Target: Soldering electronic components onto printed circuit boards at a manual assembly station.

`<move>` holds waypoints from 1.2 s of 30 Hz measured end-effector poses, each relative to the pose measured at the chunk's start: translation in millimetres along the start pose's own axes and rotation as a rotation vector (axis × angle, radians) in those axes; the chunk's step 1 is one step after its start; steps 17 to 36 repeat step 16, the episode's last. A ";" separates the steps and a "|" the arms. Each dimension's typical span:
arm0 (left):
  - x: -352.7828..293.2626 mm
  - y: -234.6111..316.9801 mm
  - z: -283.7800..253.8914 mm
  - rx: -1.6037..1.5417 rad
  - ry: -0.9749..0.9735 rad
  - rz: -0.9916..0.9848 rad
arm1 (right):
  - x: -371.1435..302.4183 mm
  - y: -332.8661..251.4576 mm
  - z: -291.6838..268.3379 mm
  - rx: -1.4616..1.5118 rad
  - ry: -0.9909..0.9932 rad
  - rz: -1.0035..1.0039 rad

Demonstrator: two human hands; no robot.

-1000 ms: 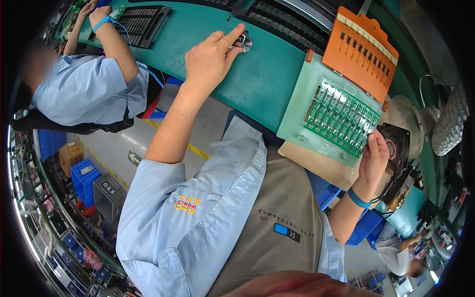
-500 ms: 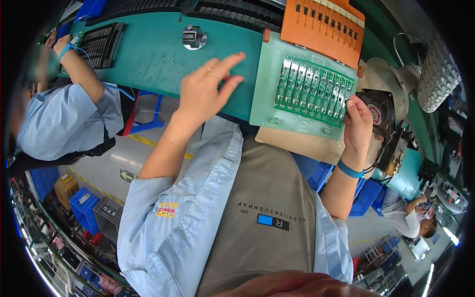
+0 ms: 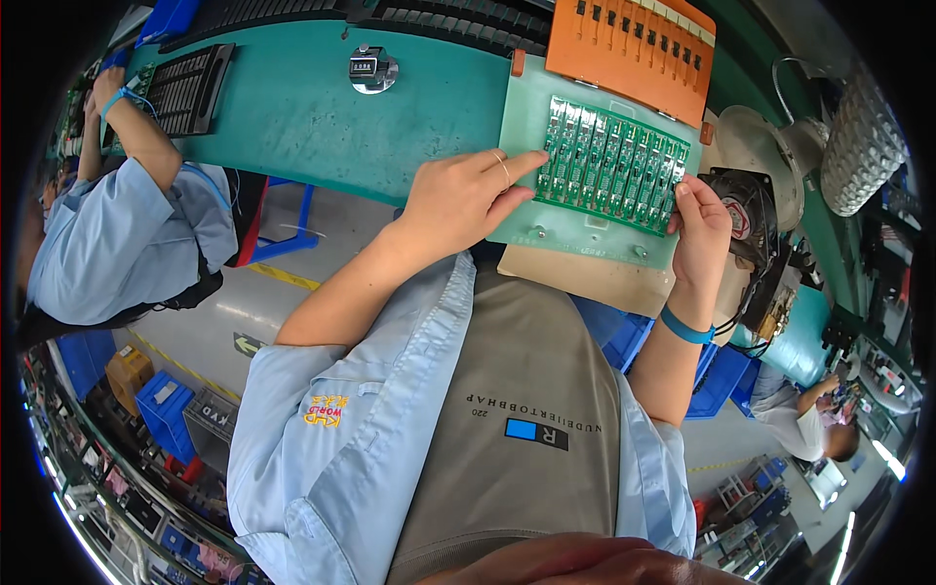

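Note:
A green circuit board panel (image 3: 614, 166), made of several narrow strips side by side, lies on the pale green base of a fixture (image 3: 522, 112). The fixture's orange lid (image 3: 629, 54) is swung back at the far side. My left hand (image 3: 463, 200) reaches in with the index fingertip at the panel's left edge; thumb and index finger are stretched out and apart, the other fingers partly hidden. At the right edge, my right hand (image 3: 702, 229) pinches the panel between thumb and fingers. A blue band circles my right wrist.
A silver tally counter (image 3: 372, 68) stands on the green mat (image 3: 283, 107). Black slotted trays (image 3: 458, 27) line the back. A small black fan (image 3: 741, 214) and cables sit right of the fixture. At the far left, a co-worker's arm (image 3: 141, 127) rests near another black tray.
My left hand has come down and to the right, from above the mat to the panel's left edge. My right hand stays at the right edge. The co-worker's arm has shifted slightly.

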State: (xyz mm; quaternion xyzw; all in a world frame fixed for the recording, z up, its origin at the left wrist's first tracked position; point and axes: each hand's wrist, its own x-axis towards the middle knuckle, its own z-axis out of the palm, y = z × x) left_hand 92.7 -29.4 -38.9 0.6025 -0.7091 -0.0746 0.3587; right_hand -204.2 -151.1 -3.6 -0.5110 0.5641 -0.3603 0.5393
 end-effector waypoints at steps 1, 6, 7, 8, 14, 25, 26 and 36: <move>-0.1 0.6 1.3 0.003 0.002 0.014 | -1.0 -1.3 1.6 -0.031 0.022 -0.009; 2.0 3.6 5.8 0.004 -0.001 0.013 | -2.2 0.3 2.6 -0.087 0.037 -0.021; 2.2 3.9 5.8 0.004 -0.003 0.014 | -2.2 0.6 2.3 -0.086 0.039 -0.019; 2.4 4.3 5.6 0.006 -0.008 0.012 | -2.1 0.8 1.9 -0.075 0.035 -0.018; 3.2 6.8 2.2 -0.009 -0.027 -0.010 | 2.3 11.4 -4.4 0.013 0.009 -0.023; 3.4 7.1 -0.6 -0.033 -0.033 -0.027 | 4.2 16.6 -7.3 0.069 -0.007 -0.032; 3.4 7.1 -0.6 -0.033 -0.033 -0.027 | 4.2 16.6 -7.3 0.069 -0.007 -0.032; 3.4 7.1 -0.6 -0.033 -0.033 -0.027 | 4.2 16.6 -7.3 0.069 -0.007 -0.032</move>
